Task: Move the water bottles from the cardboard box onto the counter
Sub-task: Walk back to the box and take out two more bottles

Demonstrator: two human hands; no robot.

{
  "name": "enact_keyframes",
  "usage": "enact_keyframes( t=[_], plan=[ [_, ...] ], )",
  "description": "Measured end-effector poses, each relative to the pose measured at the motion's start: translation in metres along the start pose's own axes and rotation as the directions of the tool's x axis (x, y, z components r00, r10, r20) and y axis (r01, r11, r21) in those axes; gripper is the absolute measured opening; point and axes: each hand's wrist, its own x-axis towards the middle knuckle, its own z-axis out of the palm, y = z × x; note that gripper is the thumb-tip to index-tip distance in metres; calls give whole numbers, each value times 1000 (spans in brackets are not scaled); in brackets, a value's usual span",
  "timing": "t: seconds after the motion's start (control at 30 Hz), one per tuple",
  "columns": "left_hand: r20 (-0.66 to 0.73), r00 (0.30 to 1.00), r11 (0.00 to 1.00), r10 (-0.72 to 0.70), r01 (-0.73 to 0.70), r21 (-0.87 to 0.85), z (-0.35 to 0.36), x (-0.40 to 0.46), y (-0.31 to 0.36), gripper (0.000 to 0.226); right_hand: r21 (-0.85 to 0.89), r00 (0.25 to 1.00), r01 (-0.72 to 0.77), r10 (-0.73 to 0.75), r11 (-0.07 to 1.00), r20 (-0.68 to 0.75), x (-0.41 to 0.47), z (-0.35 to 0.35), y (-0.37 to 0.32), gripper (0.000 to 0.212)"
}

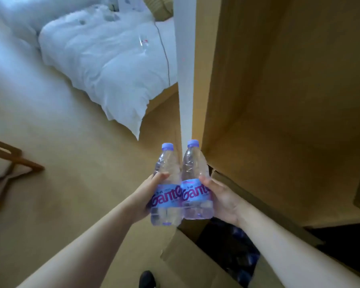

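Two clear water bottles with purple caps and blue labels stand upright side by side in the air. My left hand [146, 196] grips the left bottle [166, 183] round its label. My right hand [220, 196] grips the right bottle [195, 179] the same way. Both are held above the open cardboard box [187, 260], which sits on the floor at the lower right. Inside the box's dark opening more bottles [241, 252] show dimly. The wooden counter surface [279, 152] lies to the right, just past the bottles.
A bed with a white duvet [108, 65] fills the upper left. A white vertical panel edge [185, 69] rises beside the wooden unit. A wooden chair leg [13, 163] stands at the left on the tan floor. A dark shoe tip [147, 278] shows at the bottom.
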Motion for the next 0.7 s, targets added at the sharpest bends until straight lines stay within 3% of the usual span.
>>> enact_keyframes(
  t=[0.07, 0.2, 0.3, 0.37, 0.43, 0.53, 0.7],
  plan=[
    [5, 997, 995, 75, -74, -65, -23, -25, 21, 49, -47, 999, 10, -8, 999, 33, 12, 39, -11, 63],
    [39, 975, 969, 221, -215, -119, -83, -68, 48, 52, -97, 996, 8, 1, 995, 93, 51, 119, -17, 66],
    [-4, 965, 960, 264, -263, -102, -141, -91, 56, 49, -316, 1000, 15, -23, 949, -22, 94, 180, -16, 70],
    [-147, 951, 952, 271, -288, -103, -183, -102, 60, 47, -478, 983, 3, -89, 879, -158, 127, 224, -12, 74],
    [-289, 917, 947, 274, -310, -85, -226, -114, 65, 57, -593, 981, -16, -101, 805, -163, 159, 272, -4, 70],
    [-457, 853, 951, 251, -307, -50, -294, -134, 79, 78, -679, 986, 18, -125, 734, -109, 211, 339, 12, 71],
    [-711, 645, 960, 279, -189, 205, -396, -167, 114, 79, -778, 977, 161, -211, 607, 37, 276, 442, 18, 74]
  ],
)
